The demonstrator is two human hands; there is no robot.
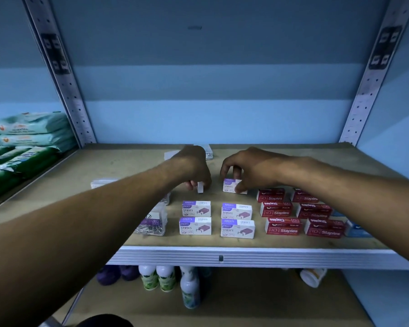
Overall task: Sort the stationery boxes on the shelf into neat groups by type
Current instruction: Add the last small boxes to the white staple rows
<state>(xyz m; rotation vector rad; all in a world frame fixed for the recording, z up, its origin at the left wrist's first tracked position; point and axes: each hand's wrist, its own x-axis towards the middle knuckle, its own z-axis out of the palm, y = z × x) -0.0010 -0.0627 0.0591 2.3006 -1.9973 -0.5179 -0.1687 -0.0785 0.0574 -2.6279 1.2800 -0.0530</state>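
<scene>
Frame centre, wooden shelf (128, 166): right hand (250, 168) pinches a white-and-purple cardboard staple box (230, 186); left hand (194, 168) grips a small white box (200, 187) end-on.

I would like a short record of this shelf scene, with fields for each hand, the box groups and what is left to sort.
left hand: pinches a small white box, held on end
right hand: grips a purple-and-white staples box behind the group
purple-and-white group: four boxes in two columns
red staples boxes: six in two columns, right of them
paper clip boxes: clear, on the left
left to sort: white boxes at the back
</scene>
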